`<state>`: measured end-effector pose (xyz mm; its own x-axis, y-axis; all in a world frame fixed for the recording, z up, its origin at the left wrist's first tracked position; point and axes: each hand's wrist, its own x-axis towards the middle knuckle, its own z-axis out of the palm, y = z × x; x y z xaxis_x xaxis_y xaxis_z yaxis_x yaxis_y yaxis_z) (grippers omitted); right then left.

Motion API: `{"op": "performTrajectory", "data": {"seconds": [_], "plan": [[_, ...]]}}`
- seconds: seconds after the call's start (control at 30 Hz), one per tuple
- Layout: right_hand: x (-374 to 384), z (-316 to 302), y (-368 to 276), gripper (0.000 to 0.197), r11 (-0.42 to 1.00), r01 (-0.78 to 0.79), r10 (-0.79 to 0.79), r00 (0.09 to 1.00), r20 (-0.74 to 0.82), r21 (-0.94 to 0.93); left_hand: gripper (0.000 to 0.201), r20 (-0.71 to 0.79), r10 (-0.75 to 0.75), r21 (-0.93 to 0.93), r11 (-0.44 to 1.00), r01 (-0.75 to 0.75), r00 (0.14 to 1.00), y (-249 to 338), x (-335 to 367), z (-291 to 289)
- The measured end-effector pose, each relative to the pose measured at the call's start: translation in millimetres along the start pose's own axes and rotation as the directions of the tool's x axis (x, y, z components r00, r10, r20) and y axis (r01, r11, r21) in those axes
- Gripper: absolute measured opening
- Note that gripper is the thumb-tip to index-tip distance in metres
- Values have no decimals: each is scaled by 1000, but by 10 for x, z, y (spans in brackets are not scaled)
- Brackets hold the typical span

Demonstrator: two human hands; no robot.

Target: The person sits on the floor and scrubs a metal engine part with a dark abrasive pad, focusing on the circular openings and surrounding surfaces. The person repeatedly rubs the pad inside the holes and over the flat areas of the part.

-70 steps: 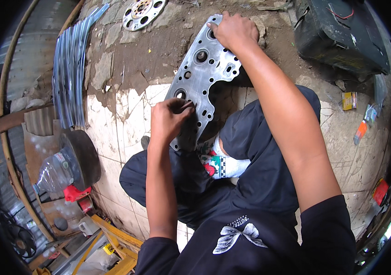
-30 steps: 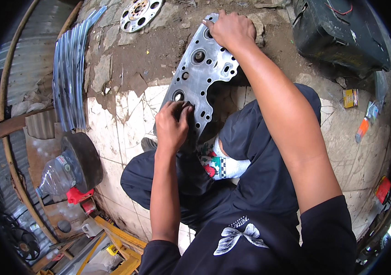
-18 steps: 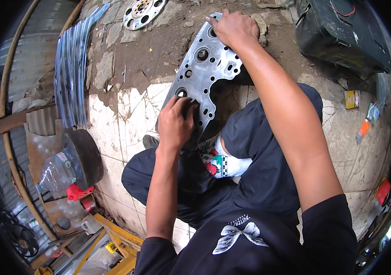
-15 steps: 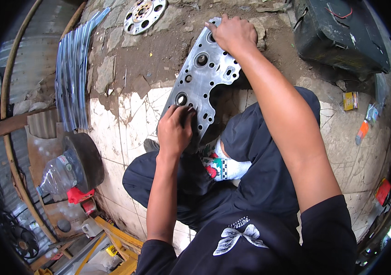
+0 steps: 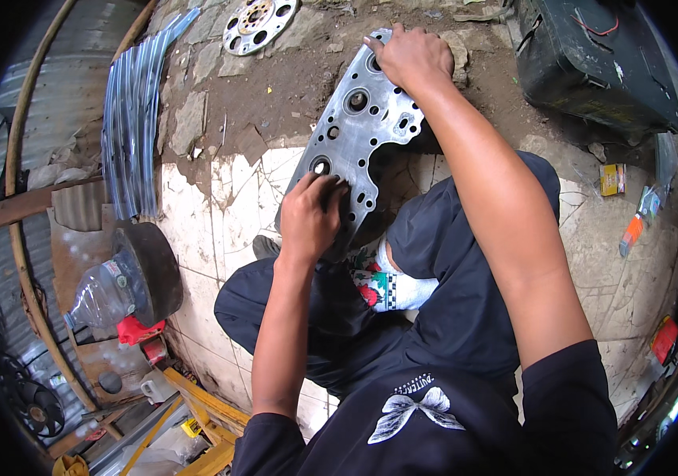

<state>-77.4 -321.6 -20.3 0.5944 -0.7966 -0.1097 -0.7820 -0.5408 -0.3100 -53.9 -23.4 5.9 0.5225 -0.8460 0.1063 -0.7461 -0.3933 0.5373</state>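
Observation:
A grey metal engine cylinder head (image 5: 351, 143), with several round holes and a wavy edge, lies slanted in front of my folded legs. My right hand (image 5: 416, 59) is wrapped over its far end, thumb on the flat face and fingers over the edge. Closer to me, my left hand (image 5: 310, 213) rests on the near part of that face, just below a large round hole. Its fingers are curled and pressed together; whatever may be under them is hidden.
A round metal plate with holes (image 5: 260, 25) lies at the far side. Clear corrugated sheet (image 5: 130, 131), a black round tub (image 5: 156, 266) and a plastic bottle (image 5: 101, 300) are on the left. At the right stand a dark case (image 5: 593, 63), a small yellow box (image 5: 612, 180) and an orange-handled tool (image 5: 633, 230).
The whole view has shifted slightly, so things appear a little further right and higher. Both hands keep their places on the cylinder head.

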Motion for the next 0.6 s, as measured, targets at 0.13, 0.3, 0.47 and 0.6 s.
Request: {"op": "performTrajectory", "data": {"seconds": [0.13,0.3,0.47,0.6], "plan": [[-13,64,-74,76,999,0,0,1000,-6,-50,15,-30,19,-21,1000,-20,999,-25,-113,6],[9,36,-9,78,1000,15,-15,1000,-15,-23,17,-15,-23,-50,998,22,1000,31,-2,17],[23,98,-40,74,999,6,-10,997,-78,-54,18,15,-64,-13,998,65,998,-28,-9,-11],[-37,-40,-18,75,1000,22,-23,999,32,12,19,37,-100,25,995,99,994,48,1,-29]]}}
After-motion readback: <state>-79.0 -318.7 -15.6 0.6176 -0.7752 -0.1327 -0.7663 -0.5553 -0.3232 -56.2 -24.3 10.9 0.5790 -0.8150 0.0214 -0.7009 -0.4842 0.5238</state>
